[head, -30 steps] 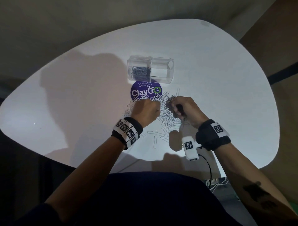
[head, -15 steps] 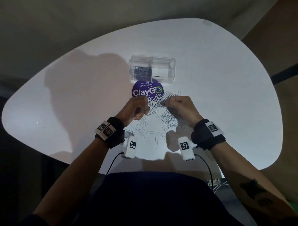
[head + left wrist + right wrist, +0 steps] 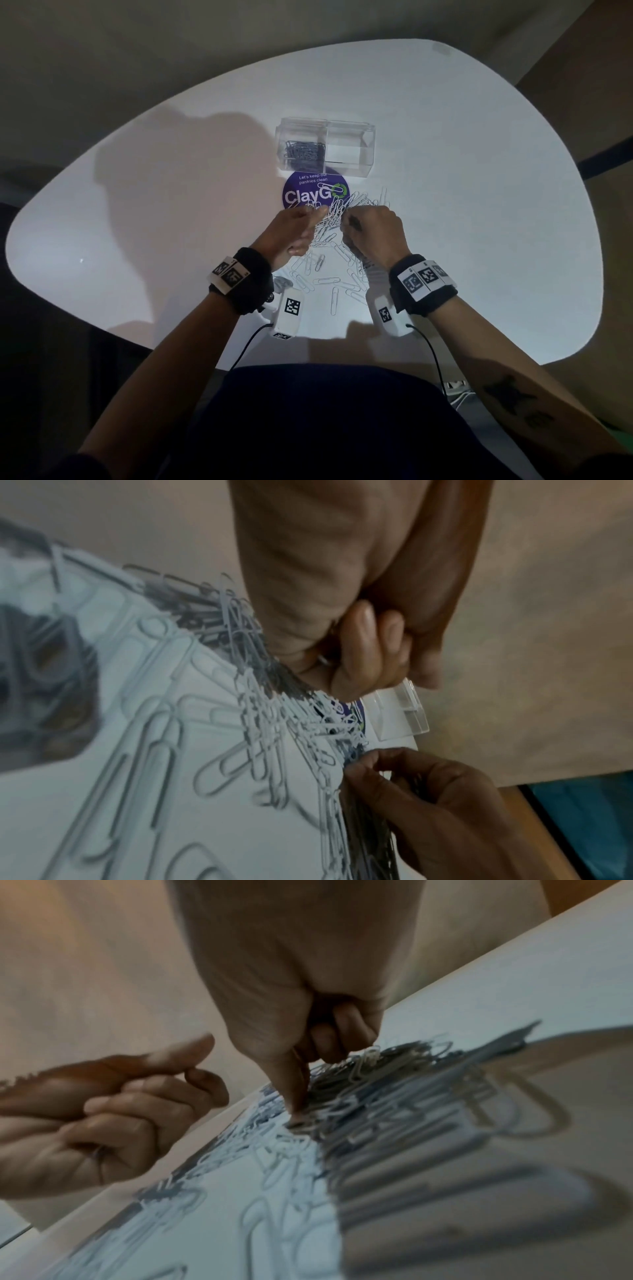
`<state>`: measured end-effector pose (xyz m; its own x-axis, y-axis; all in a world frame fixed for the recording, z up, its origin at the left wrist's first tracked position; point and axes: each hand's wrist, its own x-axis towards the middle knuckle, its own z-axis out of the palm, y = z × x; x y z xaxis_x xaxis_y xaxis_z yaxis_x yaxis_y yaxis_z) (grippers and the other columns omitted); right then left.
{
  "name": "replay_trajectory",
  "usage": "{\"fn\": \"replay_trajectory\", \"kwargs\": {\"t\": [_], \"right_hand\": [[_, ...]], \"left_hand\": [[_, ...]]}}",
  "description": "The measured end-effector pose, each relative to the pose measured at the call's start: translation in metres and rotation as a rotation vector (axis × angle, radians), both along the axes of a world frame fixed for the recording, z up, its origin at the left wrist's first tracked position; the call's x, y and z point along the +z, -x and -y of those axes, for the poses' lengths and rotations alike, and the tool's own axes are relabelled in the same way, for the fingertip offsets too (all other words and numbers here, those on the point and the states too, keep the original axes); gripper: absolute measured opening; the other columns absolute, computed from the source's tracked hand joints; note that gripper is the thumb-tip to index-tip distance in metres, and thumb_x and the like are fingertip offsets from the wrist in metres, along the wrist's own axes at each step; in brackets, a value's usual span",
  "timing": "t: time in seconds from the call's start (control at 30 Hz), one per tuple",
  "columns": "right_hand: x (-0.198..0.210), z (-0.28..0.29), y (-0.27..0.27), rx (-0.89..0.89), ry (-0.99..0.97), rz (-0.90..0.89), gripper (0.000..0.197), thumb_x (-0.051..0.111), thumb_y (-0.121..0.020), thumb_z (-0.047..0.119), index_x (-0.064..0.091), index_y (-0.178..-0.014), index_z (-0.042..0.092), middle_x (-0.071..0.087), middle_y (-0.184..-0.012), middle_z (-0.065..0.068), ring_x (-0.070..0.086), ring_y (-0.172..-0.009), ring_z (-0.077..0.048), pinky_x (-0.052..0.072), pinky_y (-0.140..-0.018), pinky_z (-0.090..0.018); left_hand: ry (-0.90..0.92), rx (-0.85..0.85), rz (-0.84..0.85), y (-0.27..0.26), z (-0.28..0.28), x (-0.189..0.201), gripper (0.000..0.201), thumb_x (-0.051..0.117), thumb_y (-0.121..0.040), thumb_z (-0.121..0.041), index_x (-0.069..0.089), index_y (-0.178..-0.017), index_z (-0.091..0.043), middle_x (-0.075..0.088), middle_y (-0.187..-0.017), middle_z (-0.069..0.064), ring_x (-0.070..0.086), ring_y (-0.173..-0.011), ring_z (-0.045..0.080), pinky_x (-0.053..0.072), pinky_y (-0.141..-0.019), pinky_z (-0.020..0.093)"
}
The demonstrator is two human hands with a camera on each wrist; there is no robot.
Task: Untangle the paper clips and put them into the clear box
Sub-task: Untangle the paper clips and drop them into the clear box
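Observation:
A tangle of silver paper clips point(image 3: 337, 214) lies on the white table point(image 3: 479, 205), and loose clips point(image 3: 327, 281) are spread out nearer to me. My left hand point(image 3: 294, 229) is at the pile's left edge, its fingers point(image 3: 359, 647) curled round a clip in the palm. From the right, my right hand point(image 3: 373, 229) pinches clips in the pile between thumb and forefinger point(image 3: 296, 1096). The clear box point(image 3: 325, 147) stands open beyond the pile, with clips point(image 3: 305, 150) in its left compartment. The right compartment looks empty.
A round purple ClayGo sticker point(image 3: 308, 195) lies on the table between the box and the pile, partly under the clips. The table's near edge point(image 3: 191, 349) runs just in front of my body.
My left hand has rolled from knuckles-up onto its side, so its wrist camera now shows. Both hands have shifted a little farther up the pile, toward the sticker.

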<state>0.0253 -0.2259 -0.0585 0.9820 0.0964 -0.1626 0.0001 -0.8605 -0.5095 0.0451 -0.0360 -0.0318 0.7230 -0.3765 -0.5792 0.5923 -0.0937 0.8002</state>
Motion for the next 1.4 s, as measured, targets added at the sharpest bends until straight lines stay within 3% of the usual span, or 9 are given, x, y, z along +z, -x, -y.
{"fn": "replay_trajectory", "kwargs": {"t": [0.13, 0.2, 0.27, 0.37, 0.6, 0.8, 1.03, 1.27, 1.4], "right_hand": [[0.002, 0.007, -0.002, 0.066, 0.027, -0.083, 0.011, 0.050, -0.087, 0.020, 0.059, -0.082, 0.026, 0.070, -0.081, 0.009, 0.063, -0.082, -0.019, 0.049, -0.069, -0.032], [0.006, 0.009, 0.001, 0.054, -0.048, -0.107, 0.008, 0.053, -0.089, 0.021, 0.059, -0.084, 0.024, 0.065, -0.079, 0.011, 0.057, -0.078, -0.017, 0.040, -0.066, -0.030], [0.011, 0.011, 0.004, 0.032, -0.187, -0.121, 0.010, 0.058, -0.090, 0.023, 0.058, -0.081, 0.022, 0.063, -0.075, 0.010, 0.056, -0.073, -0.015, 0.041, -0.065, -0.029], [0.014, 0.018, 0.008, -0.019, -0.376, -0.135, 0.015, 0.061, -0.090, 0.017, 0.055, -0.076, 0.019, 0.064, -0.073, 0.013, 0.058, -0.065, 0.004, 0.043, -0.063, -0.018], [0.010, 0.031, 0.007, -0.060, -0.371, -0.144, 0.012, 0.068, -0.087, 0.015, 0.063, -0.078, 0.022, 0.065, -0.075, 0.015, 0.056, -0.069, 0.004, 0.039, -0.065, -0.012], [0.010, 0.034, 0.009, -0.077, -0.413, -0.163, 0.011, 0.069, -0.088, 0.017, 0.065, -0.079, 0.014, 0.063, -0.071, 0.014, 0.052, -0.059, 0.009, 0.038, -0.060, -0.009], [0.017, 0.036, 0.008, -0.148, -0.230, -0.077, 0.015, 0.072, -0.080, 0.024, 0.059, -0.088, 0.024, 0.052, -0.067, 0.019, 0.049, -0.061, -0.006, 0.034, -0.059, -0.027], [0.015, 0.006, 0.009, 0.086, -0.037, 0.058, 0.012, 0.069, -0.083, 0.026, 0.074, -0.094, 0.026, 0.072, -0.096, 0.008, 0.065, -0.093, -0.020, 0.050, -0.072, -0.032], [0.010, -0.005, 0.004, 0.184, 0.079, 0.081, 0.015, 0.068, -0.087, 0.031, 0.074, -0.097, 0.022, 0.070, -0.097, 0.002, 0.064, -0.093, -0.023, 0.051, -0.068, -0.035]], "left_hand": [[-0.177, 0.032, 0.106, -0.001, -0.001, 0.003, 0.033, 0.060, -0.093, -0.037, 0.051, -0.075, -0.011, 0.027, -0.052, -0.003, 0.018, -0.043, 0.013, 0.015, -0.044, 0.023], [-0.424, -0.178, 0.355, 0.000, -0.002, 0.002, 0.035, 0.065, -0.089, -0.035, 0.056, -0.077, -0.004, 0.047, -0.056, -0.009, 0.038, -0.047, 0.011, 0.031, -0.047, 0.022], [-0.567, -0.429, 0.578, 0.005, -0.003, 0.003, 0.017, 0.071, -0.083, -0.034, 0.069, -0.080, -0.018, 0.060, -0.064, -0.016, 0.051, -0.057, -0.003, 0.037, -0.059, 0.016], [-0.661, -0.634, 0.771, 0.016, 0.000, 0.003, 0.013, 0.076, -0.080, -0.032, 0.074, -0.089, -0.023, 0.045, -0.057, -0.027, 0.045, -0.054, -0.009, 0.028, -0.057, 0.007], [-0.939, -0.787, 0.963, 0.040, 0.025, -0.005, 0.032, 0.064, -0.083, -0.055, 0.067, -0.090, -0.024, 0.071, -0.082, -0.005, 0.063, -0.076, 0.018, 0.036, -0.071, 0.027], [-0.887, -0.711, 0.759, 0.040, 0.030, -0.001, 0.017, 0.064, -0.087, -0.032, 0.071, -0.093, -0.017, 0.072, -0.087, -0.001, 0.062, -0.089, 0.023, 0.035, -0.086, 0.029], [-0.786, -0.713, 0.720, 0.038, 0.021, -0.006, 0.022, 0.059, -0.085, -0.026, 0.056, -0.070, -0.010, 0.065, -0.068, 0.007, 0.059, -0.065, 0.026, 0.025, -0.062, 0.027], [-0.127, -0.113, 0.192, 0.022, 0.001, 0.008, 0.015, 0.040, -0.078, -0.008, 0.039, -0.064, -0.002, 0.031, -0.052, 0.005, 0.021, -0.044, 0.013, 0.017, -0.045, 0.016], [-0.016, -0.013, 0.121, 0.013, -0.004, 0.014, 0.018, 0.031, -0.080, -0.011, 0.041, -0.066, -0.007, 0.030, -0.045, 0.006, 0.017, -0.037, 0.013, 0.017, -0.041, 0.015]]}}
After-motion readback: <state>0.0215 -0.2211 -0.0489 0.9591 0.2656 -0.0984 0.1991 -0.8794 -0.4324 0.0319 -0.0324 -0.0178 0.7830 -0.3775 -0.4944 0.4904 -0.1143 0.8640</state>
